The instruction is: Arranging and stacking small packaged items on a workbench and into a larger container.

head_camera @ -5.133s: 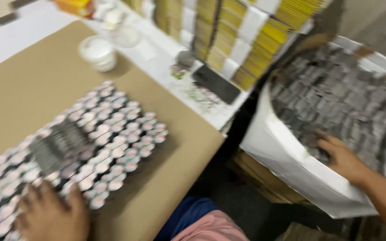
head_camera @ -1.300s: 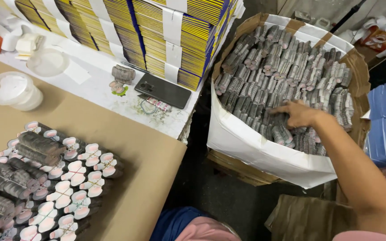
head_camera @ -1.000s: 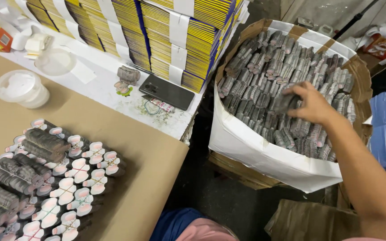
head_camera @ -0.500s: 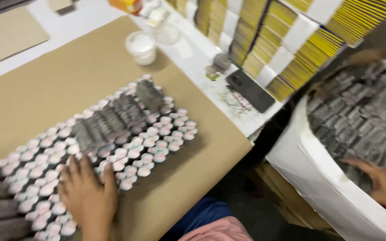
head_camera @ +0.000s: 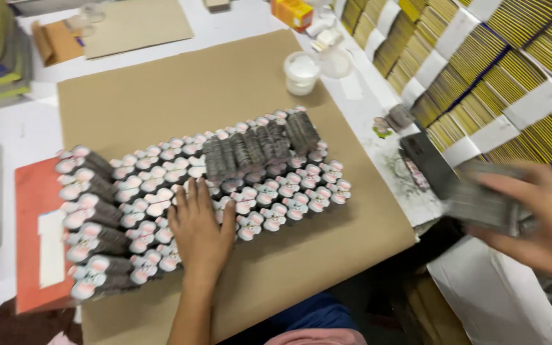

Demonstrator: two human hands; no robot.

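My left hand [head_camera: 200,229] lies flat, fingers spread, on a bed of small white-and-pink printed pieces [head_camera: 276,206] packed in rows on a brown cardboard sheet [head_camera: 180,96]. A row of grey stacks [head_camera: 257,145] stands on edge on top of the bed, just beyond that hand. My right hand [head_camera: 541,220] is at the right edge, blurred, closed on a grey stack of pieces [head_camera: 483,206] held above the table's edge. More such stacks lie on their sides at the bed's left end [head_camera: 94,223].
A white round tub [head_camera: 301,69] stands at the cardboard's far right corner. A dark phone [head_camera: 429,163] lies on the white table edge. Yellow banded bundles [head_camera: 480,70] are stacked at the back right. A red sheet [head_camera: 36,211] and a white sack [head_camera: 499,300] flank the work area.
My right hand has come out of the sack with a grey stack and moved left toward the table. My left hand stays pressed on the bed of pieces. The view swung left.
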